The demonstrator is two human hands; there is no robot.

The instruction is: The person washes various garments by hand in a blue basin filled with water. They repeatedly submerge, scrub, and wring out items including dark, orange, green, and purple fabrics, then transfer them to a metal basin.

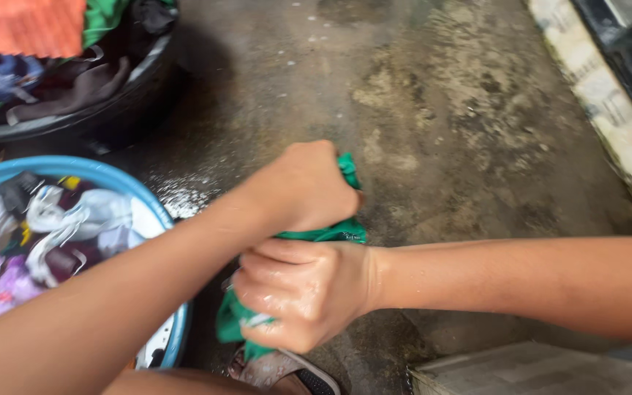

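Hands meet at the middle of the head view, both wrapped tight around one green cloth [330, 232] that is wrung between them above a wet concrete floor [448, 110]. The left hand [305, 186] comes in from the lower left and sits on top, its fingers closed hard over the upper end of the cloth, of which a small green corner pokes out beside the knuckles. The right hand [305, 292] reaches in from the right and sits just below, touching the left; its fingers [276, 274] are curled and clamped on the lower part, wet and shiny, and more green cloth hangs out under the fist. A blue basin [159, 212] stands at the left, just beside the left forearm, filled with mixed white, purple and dark laundry. A black basin [111, 110] sits behind it at the top left, heaped with clothes, an orange piece on top. A sandal [309, 377] shows at the bottom edge under the hands, and a pale slab [535, 369] lies at the lower right. Judging from this grip, the wet cloth could slip out of the soapy fingers and drop onto the dirty floor, or too hard a twist could strain its seams; water running off could also make the floor slick underfoot. Count: two hands, one green cloth, two basins, one sandal, one slab.
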